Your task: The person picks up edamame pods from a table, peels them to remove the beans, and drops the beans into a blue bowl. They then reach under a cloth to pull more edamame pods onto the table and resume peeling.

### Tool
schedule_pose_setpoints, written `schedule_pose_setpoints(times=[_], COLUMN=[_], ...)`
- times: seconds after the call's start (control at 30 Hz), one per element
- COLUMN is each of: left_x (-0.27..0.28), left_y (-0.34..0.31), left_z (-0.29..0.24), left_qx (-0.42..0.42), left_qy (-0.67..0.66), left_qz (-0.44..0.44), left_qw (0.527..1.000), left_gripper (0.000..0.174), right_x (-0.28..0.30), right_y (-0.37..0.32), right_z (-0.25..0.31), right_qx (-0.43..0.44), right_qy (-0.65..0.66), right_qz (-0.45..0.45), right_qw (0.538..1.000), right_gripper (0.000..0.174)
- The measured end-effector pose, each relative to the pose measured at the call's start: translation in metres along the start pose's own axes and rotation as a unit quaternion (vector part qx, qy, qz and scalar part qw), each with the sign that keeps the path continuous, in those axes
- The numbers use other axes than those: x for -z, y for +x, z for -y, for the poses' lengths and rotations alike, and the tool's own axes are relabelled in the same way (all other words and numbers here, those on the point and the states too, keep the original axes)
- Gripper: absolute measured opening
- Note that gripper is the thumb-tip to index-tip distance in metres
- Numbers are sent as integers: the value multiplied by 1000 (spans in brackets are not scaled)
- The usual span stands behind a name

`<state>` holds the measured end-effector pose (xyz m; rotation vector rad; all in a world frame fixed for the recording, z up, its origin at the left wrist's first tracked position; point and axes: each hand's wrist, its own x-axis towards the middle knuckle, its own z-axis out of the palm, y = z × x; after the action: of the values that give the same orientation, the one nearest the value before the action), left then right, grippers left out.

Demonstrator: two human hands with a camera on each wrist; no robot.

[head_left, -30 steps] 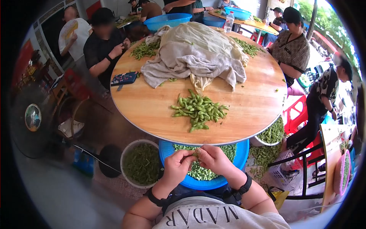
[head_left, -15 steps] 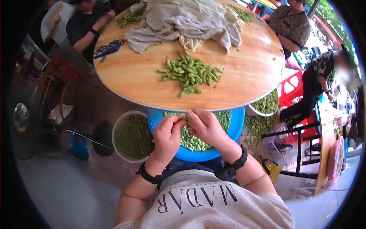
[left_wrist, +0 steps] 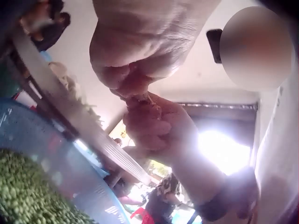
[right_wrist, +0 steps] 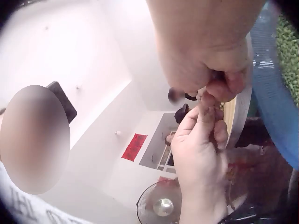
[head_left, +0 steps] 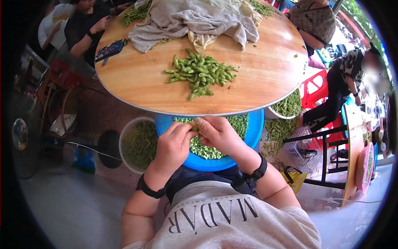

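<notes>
Green pod (head_left: 194, 128): held at the fingertips between my left hand (head_left: 171, 145) and my right hand (head_left: 219, 133), with only a small part exposed. The left thumb and fingers pinch one side. The right thumb and curled index finger pinch the other, the remaining right fingers folded in. Neither pinch looks wider than the pod. Whether the seam has split I cannot tell; my fingertips cover it.

I judge the step in hand to be shelling. Procedure: steady the pod with the left fingers, then press the right thumb along the seam. Apply even force; too hard a squeeze could crush a bean or shoot it sideways. Work low, so that whatever comes free drops straight down.

Below my fingers: the blue basin (head_left: 257, 135) with its layer of shelled beans (head_left: 211, 153), a suitable catch area. Just beyond my fingertips: the edge of the round wooden table (head_left: 137, 79). Farther forward, on it: a pile of pods (head_left: 202, 72), then a crumpled cloth (head_left: 195, 23). Left of my fingers, beside the basin: a bucket (head_left: 120, 145) of green matter.
</notes>
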<state>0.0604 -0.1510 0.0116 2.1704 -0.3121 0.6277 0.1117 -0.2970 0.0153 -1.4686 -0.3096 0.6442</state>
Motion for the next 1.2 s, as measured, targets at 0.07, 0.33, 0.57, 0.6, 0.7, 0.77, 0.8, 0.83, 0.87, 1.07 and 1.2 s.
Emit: schedule_pose_setpoints(times=[0.07,0.33,0.57,0.6,0.7,0.77,0.8,0.83,0.87,1.07,1.2], left_x=[-3,-19,-12,-11,-13,-14,-14,-11,-7,3,15], left_y=[-5,-14,-13,-14,-15,-16,-16,-14,-15,-23,-31], left_z=[2,0,4,2,-6,-12,-14,-15,-16,-14,6], left_qx=[78,361,426,425,375,367,361,356,350,282,186], left_qy=[-72,-467,-550,-544,-362,-330,-313,-307,-301,-175,39], left_qz=[-2,-47,-27,-24,-34,-16,-7,7,18,82,137], left_qw=[994,806,718,723,853,869,878,882,887,940,972], left_gripper=[12,10,12,12,12,12,13,13,13,14,19], right_x=[-1,4,15,16,24,25,19,17,19,14,17], right_y=[-1,-5,-3,-5,-4,-3,-2,0,0,-5,-3], right_z=[-4,-10,-20,-19,-8,-12,-17,-18,-16,-23,-36], right_qx=[58,123,174,160,28,71,83,101,119,44,83], right_qy=[-61,-118,-135,-105,-13,-80,-91,-105,-109,-131,-198], right_qz=[-22,-32,25,40,19,19,23,30,45,48,6], right_qw=[996,985,975,981,999,994,992,989,986,989,977], right_gripper=[33,29,23,22,23,26,27,28,26,16,17])
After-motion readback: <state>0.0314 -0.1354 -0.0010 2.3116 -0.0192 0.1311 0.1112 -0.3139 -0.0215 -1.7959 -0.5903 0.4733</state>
